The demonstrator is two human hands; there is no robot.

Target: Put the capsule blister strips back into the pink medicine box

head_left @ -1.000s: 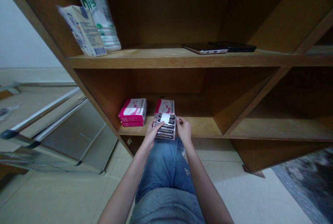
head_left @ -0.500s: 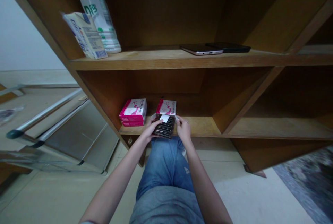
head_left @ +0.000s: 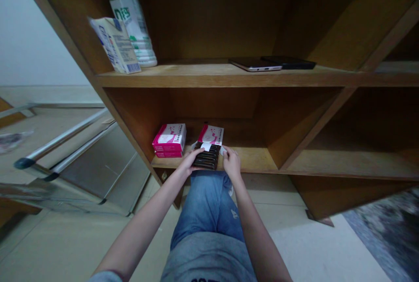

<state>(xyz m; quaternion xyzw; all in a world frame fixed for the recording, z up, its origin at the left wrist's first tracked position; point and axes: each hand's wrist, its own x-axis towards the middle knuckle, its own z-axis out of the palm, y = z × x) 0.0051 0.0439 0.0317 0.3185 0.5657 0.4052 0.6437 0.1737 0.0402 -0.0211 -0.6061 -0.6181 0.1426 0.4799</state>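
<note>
In the lower compartment's front, a pink and white carton [head_left: 212, 133] lies with its end open toward me. A pack of dark, narrow tube-like vials [head_left: 207, 158] sits at its mouth, a white slip across their upper part. My left hand [head_left: 190, 161] grips this pack from the left, thumb on top and the other fingers mostly hidden below. On the right side, my right hand [head_left: 231, 160] pinches a small white flap at the carton's opening. Left of the carton stand two stacked pink and white boxes [head_left: 170, 140].
The wooden shelf [head_left: 196, 81] above holds a white and green bottle [head_left: 134, 24], a drink carton [head_left: 118, 46], a phone [head_left: 257, 64] and another flat black device [head_left: 290, 62]. A metal-framed rack [head_left: 65, 155] stands at left. My knees are below the shelf edge.
The view has shifted slightly. The vials appear a little farther up toward the carton, and my right hand's fingers have closed on the flap. My left hand keeps its grip.
</note>
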